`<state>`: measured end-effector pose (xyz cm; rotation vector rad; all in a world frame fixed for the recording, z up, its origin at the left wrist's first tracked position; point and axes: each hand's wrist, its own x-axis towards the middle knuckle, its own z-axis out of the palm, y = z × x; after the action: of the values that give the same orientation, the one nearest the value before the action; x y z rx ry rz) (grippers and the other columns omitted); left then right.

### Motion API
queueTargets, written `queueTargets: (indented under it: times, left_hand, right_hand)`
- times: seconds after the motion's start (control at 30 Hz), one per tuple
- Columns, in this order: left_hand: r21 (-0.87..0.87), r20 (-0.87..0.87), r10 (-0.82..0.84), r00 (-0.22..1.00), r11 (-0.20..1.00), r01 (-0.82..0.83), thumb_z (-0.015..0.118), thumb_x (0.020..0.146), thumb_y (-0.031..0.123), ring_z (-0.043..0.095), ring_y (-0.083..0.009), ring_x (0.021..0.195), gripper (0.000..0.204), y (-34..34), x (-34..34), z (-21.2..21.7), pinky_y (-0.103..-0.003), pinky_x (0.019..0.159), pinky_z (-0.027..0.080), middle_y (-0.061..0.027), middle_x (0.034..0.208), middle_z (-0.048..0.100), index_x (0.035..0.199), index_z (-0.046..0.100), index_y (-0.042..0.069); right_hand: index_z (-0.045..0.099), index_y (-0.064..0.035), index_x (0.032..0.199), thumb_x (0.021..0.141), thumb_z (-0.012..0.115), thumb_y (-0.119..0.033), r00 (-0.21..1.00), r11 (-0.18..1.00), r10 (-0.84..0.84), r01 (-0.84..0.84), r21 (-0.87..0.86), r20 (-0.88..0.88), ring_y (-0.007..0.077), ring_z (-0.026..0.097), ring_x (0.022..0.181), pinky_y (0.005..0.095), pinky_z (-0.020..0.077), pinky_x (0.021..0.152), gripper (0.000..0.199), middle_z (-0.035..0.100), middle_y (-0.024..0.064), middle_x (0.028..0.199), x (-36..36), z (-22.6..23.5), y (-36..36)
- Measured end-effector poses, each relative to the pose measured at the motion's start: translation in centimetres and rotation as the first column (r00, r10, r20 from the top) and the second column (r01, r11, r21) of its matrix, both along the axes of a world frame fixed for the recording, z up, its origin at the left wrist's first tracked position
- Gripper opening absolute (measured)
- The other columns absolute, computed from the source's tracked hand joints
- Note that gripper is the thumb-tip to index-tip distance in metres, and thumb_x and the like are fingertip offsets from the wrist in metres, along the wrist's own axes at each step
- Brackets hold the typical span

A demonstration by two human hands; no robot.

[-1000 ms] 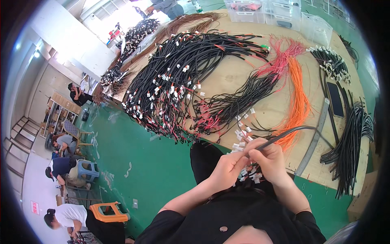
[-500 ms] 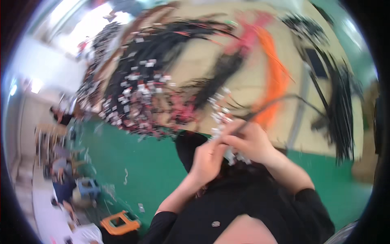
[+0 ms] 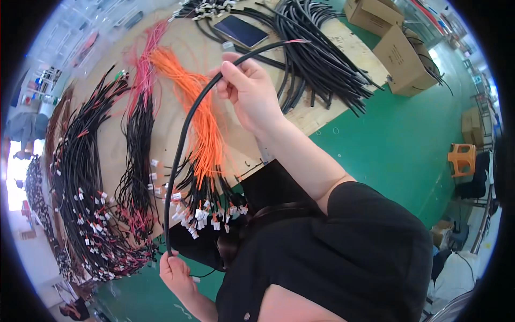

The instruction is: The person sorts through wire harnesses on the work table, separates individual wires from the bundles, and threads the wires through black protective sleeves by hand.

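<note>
A long black cable [image 3: 185, 131] arcs between my two hands, bowed to the left over the table. My right hand [image 3: 251, 94] pinches it near its upper end, where thin pinkish wire ends stick out of the black sleeve. Low on the left, my left hand [image 3: 178, 275] is closed round the other end; a short thin lead with a small pale tip shows beside it. Behind the cable lies a bundle of orange wires [image 3: 201, 118], whose black lower parts end in white connectors [image 3: 201, 214]. A thick bundle of black cables [image 3: 311, 48] lies beyond my right hand.
Left of the orange wires are a pink and black wire bundle [image 3: 142, 118] and a large heap of black wires [image 3: 80, 166] with white connectors. A dark phone [image 3: 241, 30] lies at the back. Cardboard boxes [image 3: 402, 61] and an orange stool [image 3: 461, 160] stand right on the green floor.
My view has swung to the right. My hands, close together before, are now far apart with the cable stretched in an arc between them.
</note>
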<state>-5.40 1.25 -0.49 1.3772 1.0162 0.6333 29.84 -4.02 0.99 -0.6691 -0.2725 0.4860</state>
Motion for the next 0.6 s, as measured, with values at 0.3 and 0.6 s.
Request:
queueTargets:
  times: [0.3, 0.6]
  left_hand:
    - [-0.013, -0.042, 0.029, 0.999, 0.999, -0.030, 0.041, 0.089, 0.015, 0.023, -0.0009, 0.043, 0.017, 1.4, -0.9, -0.2, -0.018, 0.038, 0.016, 0.0052, 0.056, 0.033, 0.086, 0.048, 0.000]
    - [0.179, -0.074, 0.093, 0.993, 0.981, -0.078, 0.049, 0.085, 0.020, 0.030, -0.0029, 0.044, 0.026, 2.9, -4.4, 1.7, -0.019, 0.040, 0.020, 0.0032, 0.052, 0.037, 0.078, 0.052, -0.004]
  right_hand:
    - [0.040, -0.0015, 0.104, 0.086, 0.044, -0.010, 0.967, 0.975, -0.218, 0.223, -0.020, 0.133, 0.0110, 0.049, 0.051, 0.0228, 0.0398, 0.045, 0.020, 0.059, 0.0143, 0.078, 2.3, 0.4, -1.4]
    - [0.056, 0.0008, 0.089, 0.087, 0.045, -0.018, 0.932, 0.937, -0.075, 0.188, -0.295, 0.355, 0.0076, 0.047, 0.055, 0.0173, 0.0367, 0.047, 0.022, 0.058, 0.0072, 0.075, 4.5, 2.0, -6.0]
